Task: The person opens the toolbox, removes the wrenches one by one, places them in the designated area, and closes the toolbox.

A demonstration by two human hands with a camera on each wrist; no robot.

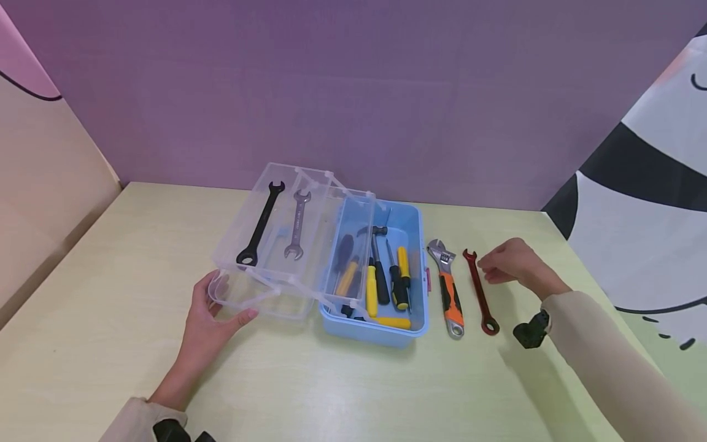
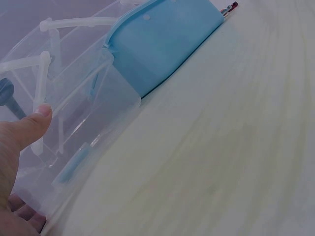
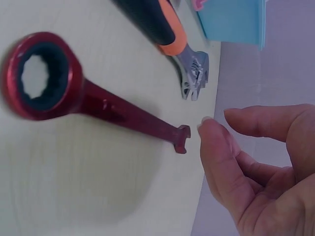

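Item: our left hand [image 1: 207,310] gripped the clear tray [image 1: 276,245] of the blue toolbox [image 1: 409,276], while our right hand [image 1: 510,263], fingers loosely parted and empty, hovered beside the red wrench [image 1: 479,293] on the table [image 1: 110,288]; pickup pending, seemingly requiring a pinch on its open end.

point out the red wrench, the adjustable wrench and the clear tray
red wrench [image 1: 479,293], head view, middle of its shaft
adjustable wrench [image 1: 452,294], head view, on the orange and black handle
clear tray [image 1: 234,301], head view, near front rim beside the left hand [image 1: 207,313]
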